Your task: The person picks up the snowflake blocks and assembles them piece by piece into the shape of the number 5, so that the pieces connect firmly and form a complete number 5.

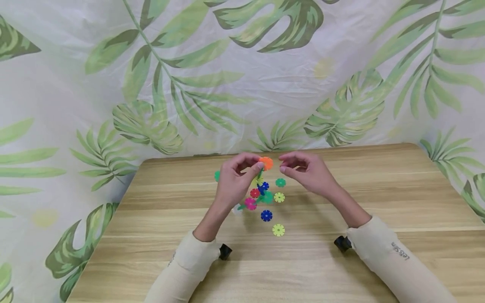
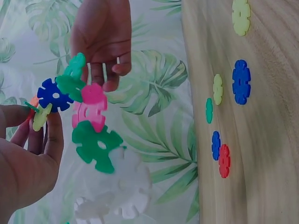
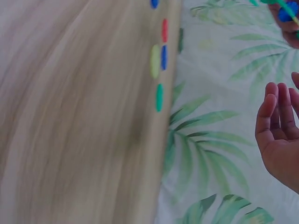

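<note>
My left hand (image 1: 233, 181) pinches an orange notched disc (image 1: 267, 163) between thumb and fingers, above the table. From it hangs a chain of interlocking snowflake discs. In the left wrist view the chain shows a yellow disc (image 2: 42, 117) by the fingers, a blue disc (image 2: 55, 95), green ones, a pink disc (image 2: 91, 114), a larger green disc (image 2: 97, 144) and white discs (image 2: 133, 186) at its end. My right hand (image 1: 312, 174) is raised just right of the orange disc, fingers loosely bent and thumb apart, holding nothing.
Loose discs lie on the wooden table (image 1: 303, 273) below the hands: a yellow disc (image 1: 278, 230), a blue disc (image 1: 266, 216), a red disc (image 1: 255, 193), a green disc (image 1: 280, 182) and others. A leaf-patterned cloth (image 1: 280, 97) hangs behind the table's far edge.
</note>
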`<control>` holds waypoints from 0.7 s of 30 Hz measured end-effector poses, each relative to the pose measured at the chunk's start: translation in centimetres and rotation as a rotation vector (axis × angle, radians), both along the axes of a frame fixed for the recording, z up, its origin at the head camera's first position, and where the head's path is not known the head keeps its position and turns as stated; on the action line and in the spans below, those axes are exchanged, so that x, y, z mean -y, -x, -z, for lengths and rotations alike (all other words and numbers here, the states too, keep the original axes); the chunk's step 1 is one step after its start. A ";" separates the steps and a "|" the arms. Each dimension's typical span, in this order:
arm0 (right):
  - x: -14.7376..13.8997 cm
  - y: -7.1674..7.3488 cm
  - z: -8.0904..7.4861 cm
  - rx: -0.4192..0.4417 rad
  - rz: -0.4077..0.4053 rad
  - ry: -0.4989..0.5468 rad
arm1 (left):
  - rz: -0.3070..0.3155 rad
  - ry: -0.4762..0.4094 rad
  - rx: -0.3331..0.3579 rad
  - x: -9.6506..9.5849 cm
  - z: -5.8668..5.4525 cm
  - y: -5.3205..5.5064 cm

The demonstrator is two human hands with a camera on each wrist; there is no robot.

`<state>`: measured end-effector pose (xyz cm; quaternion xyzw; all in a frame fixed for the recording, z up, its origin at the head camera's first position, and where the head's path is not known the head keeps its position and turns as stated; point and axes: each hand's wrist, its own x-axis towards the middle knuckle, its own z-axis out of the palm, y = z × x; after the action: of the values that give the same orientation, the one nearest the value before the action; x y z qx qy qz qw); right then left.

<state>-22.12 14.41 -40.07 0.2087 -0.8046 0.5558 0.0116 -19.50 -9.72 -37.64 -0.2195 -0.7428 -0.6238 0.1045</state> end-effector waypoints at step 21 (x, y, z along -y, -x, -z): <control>0.2 2.5 4.2 0.008 -0.258 -0.344 | -0.060 -0.009 -0.014 1.9 -0.8 0.3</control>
<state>-24.57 14.18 -44.30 0.3066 -0.8543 0.4080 -0.0988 -19.76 -11.59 -36.83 -0.2009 -0.7455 -0.6222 0.1292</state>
